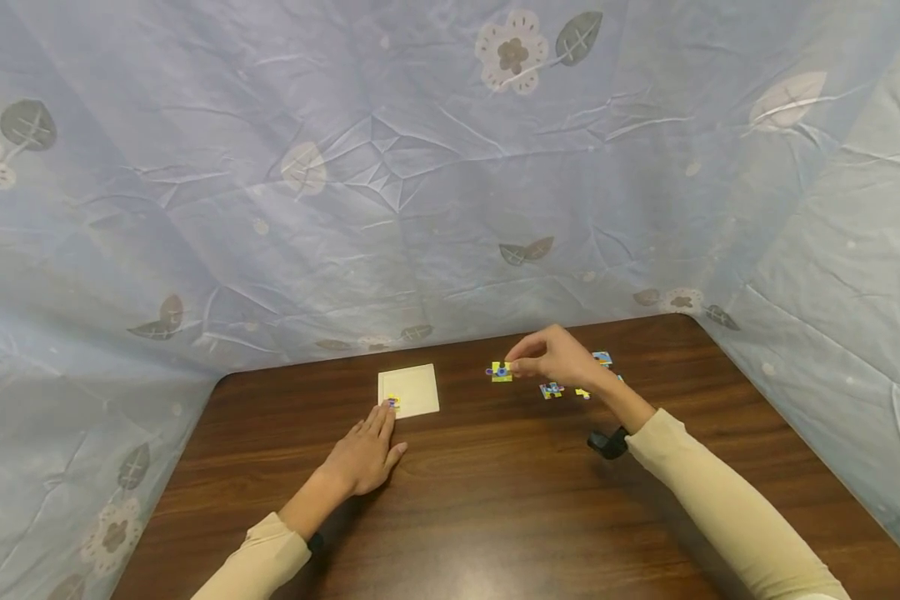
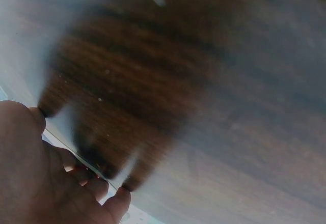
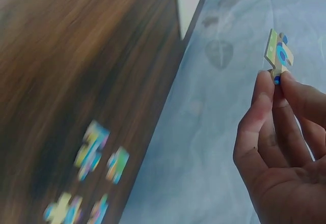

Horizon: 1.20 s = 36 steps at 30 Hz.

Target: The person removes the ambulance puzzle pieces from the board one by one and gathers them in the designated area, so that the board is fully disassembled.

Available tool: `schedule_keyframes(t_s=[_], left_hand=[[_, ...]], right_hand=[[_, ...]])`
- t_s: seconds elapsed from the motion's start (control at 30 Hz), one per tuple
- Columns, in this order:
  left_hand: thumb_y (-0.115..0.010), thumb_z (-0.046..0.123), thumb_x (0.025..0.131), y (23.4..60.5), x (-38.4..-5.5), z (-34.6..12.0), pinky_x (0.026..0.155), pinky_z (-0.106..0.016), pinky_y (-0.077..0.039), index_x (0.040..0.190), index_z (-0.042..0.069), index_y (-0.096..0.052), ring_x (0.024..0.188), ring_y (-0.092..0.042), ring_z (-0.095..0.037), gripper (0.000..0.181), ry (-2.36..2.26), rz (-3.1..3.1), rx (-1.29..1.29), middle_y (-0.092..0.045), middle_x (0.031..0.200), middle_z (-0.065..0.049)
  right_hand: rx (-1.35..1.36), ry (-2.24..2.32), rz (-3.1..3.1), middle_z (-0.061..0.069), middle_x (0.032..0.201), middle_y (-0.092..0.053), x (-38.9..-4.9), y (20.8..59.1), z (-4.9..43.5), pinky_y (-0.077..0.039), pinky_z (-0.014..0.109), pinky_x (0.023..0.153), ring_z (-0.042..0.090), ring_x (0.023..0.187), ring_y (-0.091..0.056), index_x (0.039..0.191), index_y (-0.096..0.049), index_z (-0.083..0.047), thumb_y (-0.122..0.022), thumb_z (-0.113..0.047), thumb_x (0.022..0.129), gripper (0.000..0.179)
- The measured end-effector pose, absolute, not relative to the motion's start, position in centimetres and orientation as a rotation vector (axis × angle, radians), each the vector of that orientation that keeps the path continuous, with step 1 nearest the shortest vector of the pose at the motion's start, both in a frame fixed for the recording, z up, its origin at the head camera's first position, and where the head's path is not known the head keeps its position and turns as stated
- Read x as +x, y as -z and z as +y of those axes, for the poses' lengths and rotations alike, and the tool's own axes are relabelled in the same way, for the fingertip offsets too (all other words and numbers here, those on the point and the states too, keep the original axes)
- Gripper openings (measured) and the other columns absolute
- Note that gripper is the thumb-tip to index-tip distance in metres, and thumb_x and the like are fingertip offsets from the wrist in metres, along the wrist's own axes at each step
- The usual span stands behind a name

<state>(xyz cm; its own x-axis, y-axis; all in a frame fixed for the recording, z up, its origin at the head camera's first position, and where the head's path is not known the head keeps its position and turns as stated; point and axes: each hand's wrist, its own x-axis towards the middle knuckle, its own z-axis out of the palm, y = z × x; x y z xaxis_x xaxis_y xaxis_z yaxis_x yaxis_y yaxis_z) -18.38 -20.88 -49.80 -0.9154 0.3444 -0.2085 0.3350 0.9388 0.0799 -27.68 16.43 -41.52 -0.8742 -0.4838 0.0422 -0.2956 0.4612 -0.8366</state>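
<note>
A yellow and blue jigsaw piece [image 1: 502, 372] is pinched between the thumb and fingertips of my right hand [image 1: 558, 360], raised above the table. In the right wrist view, the jigsaw piece [image 3: 277, 53] is held by one knob at its lower end. My left hand [image 1: 363, 452] lies with fingers stretched out at the near left corner of a cream puzzle tray [image 1: 420, 390]. Its fingertips are right at a small jigsaw piece [image 1: 393, 402] in that corner and partly cover it. The left wrist view shows the left hand's fingers [image 2: 118, 203] along the tray's edge.
Several loose jigsaw pieces [image 1: 551, 390] lie on the dark wood table [image 1: 480, 500], partly behind my right forearm. In the right wrist view, loose jigsaw pieces [image 3: 91, 150] sit near the table's edge. A flower-patterned cloth [image 1: 420, 208] hangs around the back and sides.
</note>
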Motion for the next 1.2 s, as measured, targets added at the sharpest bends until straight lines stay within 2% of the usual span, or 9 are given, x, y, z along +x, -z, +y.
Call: schedule_keyframes(t_s=[0.1,0.3,0.4,0.67,0.9,1.1,1.2], left_hand=[[-0.031,0.048,0.115,49.8,-18.4,-20.9,0.132,-0.056,-0.028,0.166,-0.003,-0.019,0.165,-0.017,-0.038,0.074,-0.061,2.879,0.510,-0.010,0.177,-0.022],[-0.031,0.048,0.115,49.4,-18.5,-21.0,0.132,-0.056,-0.027,0.166,-0.004,-0.018,0.165,-0.017,-0.038,0.074,-0.051,2.878,0.513,-0.010,0.177,-0.022],[-0.030,0.048,0.115,49.4,-18.4,-21.1,0.132,-0.056,-0.027,0.166,-0.004,-0.017,0.165,-0.017,-0.038,0.074,-0.053,2.877,0.512,-0.010,0.177,-0.022],[-0.030,0.048,0.115,49.4,-18.5,-21.3,0.132,-0.056,-0.026,0.166,-0.004,-0.018,0.165,-0.017,-0.038,0.074,-0.049,2.883,0.500,-0.010,0.177,-0.022],[-0.030,0.048,0.115,49.6,-18.6,-21.3,0.132,-0.056,-0.027,0.166,-0.003,-0.018,0.165,-0.017,-0.037,0.073,-0.058,2.897,0.499,-0.010,0.177,-0.022],[-0.029,0.048,0.115,49.9,-18.4,-21.2,0.133,-0.056,-0.026,0.166,-0.004,-0.018,0.165,-0.015,-0.038,0.074,-0.081,2.878,0.512,-0.009,0.177,-0.022],[-0.029,0.048,0.115,50.0,-18.4,-21.1,0.133,-0.056,-0.025,0.166,-0.003,-0.017,0.165,-0.015,-0.037,0.074,-0.079,2.879,0.508,-0.009,0.177,-0.022]], right_hand=[[-0.648,1.344,2.523,0.007,0.096,-0.083,-27.5,41.8,18.7,-0.067,0.040,0.075,0.018,0.082,-0.079,0.106,-0.082,-0.011,-0.078,-0.021,0.097,0.014],[-0.575,1.286,2.537,0.012,0.105,-0.082,-26.8,42.9,23.4,-0.063,0.053,0.091,0.035,0.100,-0.078,0.112,-0.081,-0.010,-0.074,-0.022,0.099,0.018],[-0.530,1.251,2.545,0.012,0.107,-0.082,-26.3,43.6,25.2,-0.062,0.055,0.093,0.034,0.102,-0.078,0.114,-0.080,-0.008,-0.073,-0.021,0.100,0.020],[-0.444,1.182,2.545,0.012,0.098,-0.082,-25.8,45.8,28.0,-0.065,0.040,0.080,0.027,0.090,-0.076,0.111,-0.079,-0.001,-0.073,-0.013,0.098,0.019],[-0.383,1.152,2.523,0.011,0.094,-0.080,-25.6,46.8,28.5,-0.063,0.035,0.078,0.022,0.087,-0.074,0.106,-0.080,0.000,-0.073,-0.011,0.097,0.015],[-0.386,1.004,2.624,0.007,0.090,-0.080,-25.5,47.1,28.5,-0.054,0.031,0.063,0.018,0.080,-0.071,0.097,-0.081,-0.003,-0.072,-0.004,0.094,0.010],[-0.399,0.942,2.677,0.006,0.085,-0.079,-25.4,47.0,28.1,-0.049,0.030,0.060,0.016,0.074,-0.065,0.094,-0.082,-0.003,-0.074,-0.005,0.092,0.008]])
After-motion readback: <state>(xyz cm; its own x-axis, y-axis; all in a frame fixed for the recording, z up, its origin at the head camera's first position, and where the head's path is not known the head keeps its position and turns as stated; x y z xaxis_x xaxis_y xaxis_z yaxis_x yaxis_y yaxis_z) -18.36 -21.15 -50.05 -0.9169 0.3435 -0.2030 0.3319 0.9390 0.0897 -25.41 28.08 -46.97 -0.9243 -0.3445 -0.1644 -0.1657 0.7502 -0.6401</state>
